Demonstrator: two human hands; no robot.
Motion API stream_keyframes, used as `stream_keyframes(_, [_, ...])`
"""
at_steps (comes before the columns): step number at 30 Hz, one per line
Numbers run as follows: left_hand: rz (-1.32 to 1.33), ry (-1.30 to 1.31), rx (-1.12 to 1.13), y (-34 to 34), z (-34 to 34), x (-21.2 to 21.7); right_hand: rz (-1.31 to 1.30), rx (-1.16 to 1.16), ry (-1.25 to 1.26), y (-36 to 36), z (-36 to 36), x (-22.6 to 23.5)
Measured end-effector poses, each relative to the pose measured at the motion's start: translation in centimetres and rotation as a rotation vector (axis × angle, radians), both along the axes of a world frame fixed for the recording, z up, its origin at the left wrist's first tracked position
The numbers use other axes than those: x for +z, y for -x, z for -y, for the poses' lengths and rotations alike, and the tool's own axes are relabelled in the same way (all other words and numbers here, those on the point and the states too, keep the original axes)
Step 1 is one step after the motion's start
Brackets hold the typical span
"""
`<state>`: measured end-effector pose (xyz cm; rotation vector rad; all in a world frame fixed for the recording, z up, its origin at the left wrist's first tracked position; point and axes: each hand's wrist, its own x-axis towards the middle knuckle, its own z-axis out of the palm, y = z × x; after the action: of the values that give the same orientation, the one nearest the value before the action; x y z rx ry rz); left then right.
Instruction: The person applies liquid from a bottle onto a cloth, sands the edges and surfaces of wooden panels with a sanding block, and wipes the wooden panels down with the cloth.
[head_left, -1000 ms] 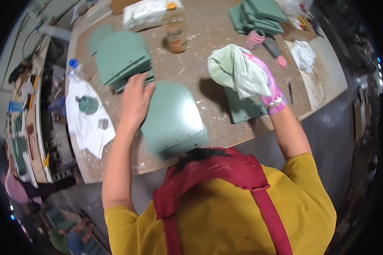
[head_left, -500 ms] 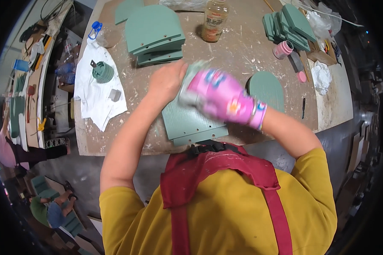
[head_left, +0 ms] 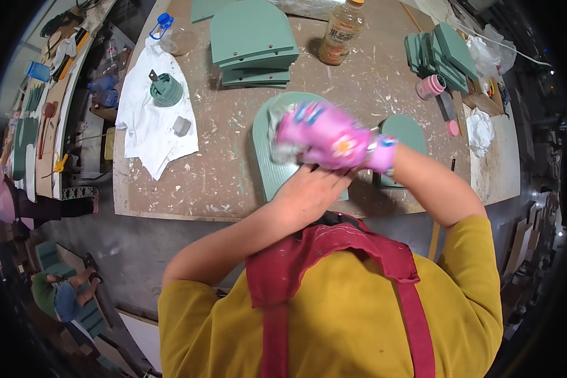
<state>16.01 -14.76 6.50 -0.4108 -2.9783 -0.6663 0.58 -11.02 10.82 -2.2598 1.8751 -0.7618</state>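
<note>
A green arched wooden panel [head_left: 263,165] lies in front of me at the table's near edge, its rounded end pointing away. My right hand [head_left: 327,135], in a pink flowered glove and blurred by motion, presses a crumpled whitish cloth [head_left: 282,150] on the panel's face. My bare left hand [head_left: 312,194] rests flat over the panel's near right part, its fingers stretched out just below the glove. Some left fingertips are hidden beside the gloved hand. A smaller stack of green rounded pieces [head_left: 404,135] sits to the right of the glove.
Beyond the panel stands a stack of green arched boards [head_left: 252,34], with a bottle [head_left: 341,33] beside it. At left, a green-stained cup [head_left: 166,90] and a grey block [head_left: 181,126] lie on white cloth [head_left: 138,113]. More green boards [head_left: 453,50] and a pink jar [head_left: 430,87] occupy the right.
My left hand has moved from the panel's far left edge to its near right part. The gloved hand stays over the panel with the cloth. The view has shifted slightly.
</note>
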Motion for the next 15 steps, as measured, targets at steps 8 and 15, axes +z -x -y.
stream_keyframes(8, [-0.095, 0.011, -0.025, 0.1, 0.6, -0.2, 0.012, -0.212, -0.291, 1.7, 3.7, -2.7])
stream_keyframes(15, [-0.166, -0.006, -0.004, -0.4, 0.5, 0.1, -0.051, -0.15, -0.03, 3.9, 4.1, -0.7])
